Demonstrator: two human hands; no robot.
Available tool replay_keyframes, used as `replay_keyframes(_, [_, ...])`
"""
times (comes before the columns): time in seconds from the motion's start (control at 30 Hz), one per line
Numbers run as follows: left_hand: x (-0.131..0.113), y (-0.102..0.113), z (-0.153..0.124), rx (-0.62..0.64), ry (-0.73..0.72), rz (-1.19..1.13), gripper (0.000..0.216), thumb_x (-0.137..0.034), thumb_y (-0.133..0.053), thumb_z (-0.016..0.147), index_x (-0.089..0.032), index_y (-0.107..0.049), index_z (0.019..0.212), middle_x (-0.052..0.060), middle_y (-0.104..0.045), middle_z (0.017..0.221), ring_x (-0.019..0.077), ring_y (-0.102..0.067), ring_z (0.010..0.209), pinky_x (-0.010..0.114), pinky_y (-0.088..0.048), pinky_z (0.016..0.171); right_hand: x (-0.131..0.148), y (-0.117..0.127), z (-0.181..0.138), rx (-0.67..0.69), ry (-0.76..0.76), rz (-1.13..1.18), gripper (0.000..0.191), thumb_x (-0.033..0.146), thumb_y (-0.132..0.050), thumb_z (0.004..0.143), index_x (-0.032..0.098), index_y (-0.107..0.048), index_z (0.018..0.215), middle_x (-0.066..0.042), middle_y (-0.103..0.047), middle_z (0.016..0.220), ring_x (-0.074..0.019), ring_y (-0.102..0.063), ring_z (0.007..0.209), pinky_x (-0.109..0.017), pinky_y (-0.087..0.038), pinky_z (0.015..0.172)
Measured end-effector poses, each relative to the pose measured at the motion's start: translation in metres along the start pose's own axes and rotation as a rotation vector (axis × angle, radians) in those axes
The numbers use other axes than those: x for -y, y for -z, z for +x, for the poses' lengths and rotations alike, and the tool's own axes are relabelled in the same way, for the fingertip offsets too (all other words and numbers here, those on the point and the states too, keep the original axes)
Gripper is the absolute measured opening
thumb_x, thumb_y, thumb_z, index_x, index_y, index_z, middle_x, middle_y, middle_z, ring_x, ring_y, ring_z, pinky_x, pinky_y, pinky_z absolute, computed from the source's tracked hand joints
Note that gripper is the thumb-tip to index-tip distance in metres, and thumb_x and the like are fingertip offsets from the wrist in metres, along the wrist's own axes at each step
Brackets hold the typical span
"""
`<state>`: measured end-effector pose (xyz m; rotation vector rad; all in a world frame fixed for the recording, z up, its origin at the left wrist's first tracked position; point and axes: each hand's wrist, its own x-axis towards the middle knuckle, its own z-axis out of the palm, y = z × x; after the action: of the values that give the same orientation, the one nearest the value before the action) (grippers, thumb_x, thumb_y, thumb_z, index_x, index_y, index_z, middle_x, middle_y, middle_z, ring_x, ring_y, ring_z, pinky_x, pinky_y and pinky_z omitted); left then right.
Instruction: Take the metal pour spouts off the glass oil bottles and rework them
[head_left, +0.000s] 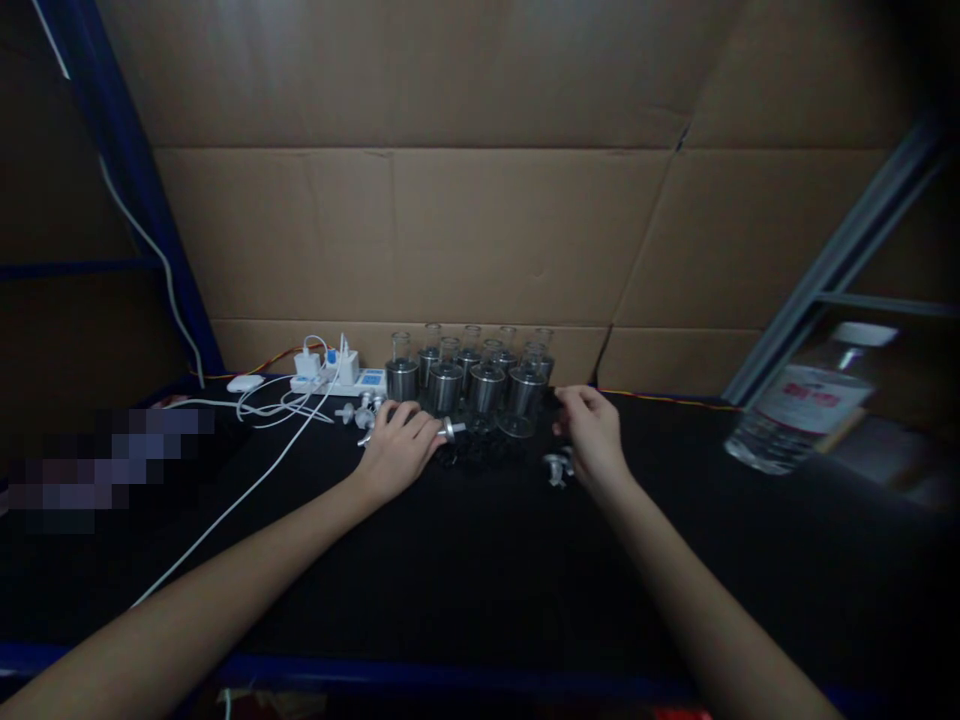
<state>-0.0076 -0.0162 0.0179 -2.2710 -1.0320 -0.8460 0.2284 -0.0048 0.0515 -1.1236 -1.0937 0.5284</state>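
Black tabletop (420,570), left hand (397,448) gripping silvery fitting (451,431) at thumb side — right hand (596,432) curled, grip unclear, near glass bottles (487,388)

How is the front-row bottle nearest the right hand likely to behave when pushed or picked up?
The bottle looks stiff and perhaps fragile, its neck and base clear like glass. Its smooth, shiny side may be slippery. Pushed sideways, it could knock the closely grouped neighbouring bottles.
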Motion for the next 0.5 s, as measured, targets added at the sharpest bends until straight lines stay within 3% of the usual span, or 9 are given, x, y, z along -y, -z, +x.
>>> replay_keyframes(0.1, [0.001, -0.001, 0.000, 0.013, 0.047, -0.047, 0.018, -0.026, -0.039, 0.083, -0.017, -0.053, 0.090, 0.005, -0.059, 0.087, 0.0211, -0.045, 0.089, 0.040, -0.028, 0.081, -0.005, 0.001, 0.001, 0.073, 0.279, -0.396, 0.015, 0.030, -0.051, 0.065, 0.019, -0.047, 0.056, 0.002, -0.042, 0.057, -0.0120, -0.042, 0.056, -0.024, -0.034, 0.050])
replay_keyframes(0.17, [0.002, -0.002, 0.000, 0.026, 0.080, -0.074, 0.018, -0.026, -0.040, 0.083, -0.017, -0.053, 0.091, 0.005, -0.058, 0.088, 0.0207, -0.045, 0.089, 0.039, -0.028, 0.081, -0.007, 0.001, 0.001, 0.174, 0.361, -0.609, 0.014, 0.030, -0.051, 0.066, 0.019, -0.049, 0.057, 0.000, -0.046, 0.062, -0.0131, -0.044, 0.060, -0.025, -0.034, 0.055])
replay_keyframes(0.3, [0.004, -0.003, -0.001, 0.025, 0.124, -0.127, 0.017, -0.026, -0.041, 0.082, -0.018, -0.053, 0.090, 0.005, -0.057, 0.088, 0.0201, -0.045, 0.089, 0.038, -0.029, 0.080, -0.013, 0.000, 0.002, 0.361, 0.339, -0.804, 0.013, 0.027, -0.052, 0.066, 0.020, -0.049, 0.056, 0.000, -0.050, 0.062, -0.0124, -0.045, 0.055, -0.026, -0.035, 0.056])
replay_keyframes(0.5, [0.007, -0.005, -0.002, 0.044, 0.156, -0.177, 0.016, -0.026, -0.043, 0.081, -0.018, -0.053, 0.089, 0.004, -0.057, 0.086, 0.0195, -0.045, 0.087, 0.036, -0.030, 0.078, -0.018, -0.002, 0.002, 0.434, 0.317, -0.926, 0.010, 0.022, -0.049, 0.068, 0.019, -0.053, 0.059, -0.004, -0.055, 0.068, -0.0154, -0.051, 0.065, -0.027, -0.037, 0.061])
